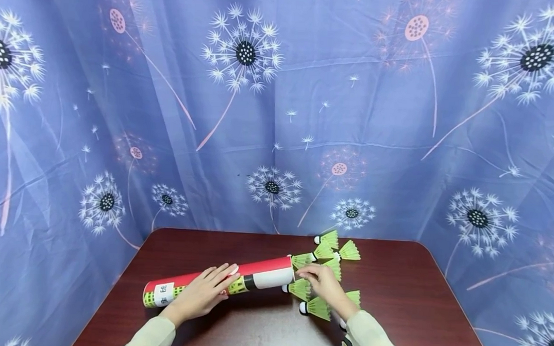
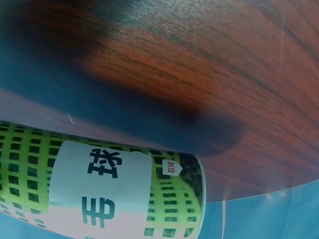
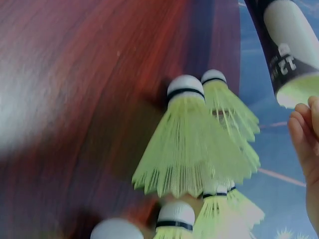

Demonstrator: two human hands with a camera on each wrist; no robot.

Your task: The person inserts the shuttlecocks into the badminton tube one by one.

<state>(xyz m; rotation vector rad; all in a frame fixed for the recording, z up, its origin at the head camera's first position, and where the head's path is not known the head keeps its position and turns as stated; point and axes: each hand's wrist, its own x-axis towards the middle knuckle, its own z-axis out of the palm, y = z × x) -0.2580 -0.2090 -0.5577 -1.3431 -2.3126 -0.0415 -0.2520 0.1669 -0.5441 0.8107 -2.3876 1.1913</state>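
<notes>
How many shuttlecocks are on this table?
8 at least: three shuttlecocks at the back, one just beyond the tube, one behind the right hand, two left of its wrist, one right of it. More may be hidden.

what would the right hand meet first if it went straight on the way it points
The right hand would likely meet the open end of the tube first; whether its fingers touch it now is unclear.

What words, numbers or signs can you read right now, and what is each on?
"球": white label on the tube, left wrist view.
"毛": same label, below it; the next character is cut off.
"12": same tube, near its mouth, right wrist view.
Too small or blurred: red print on the arrow-shaped mark; print beside "12"; lettering by the left hand.
Shuttlecocks: no readable text.
</notes>
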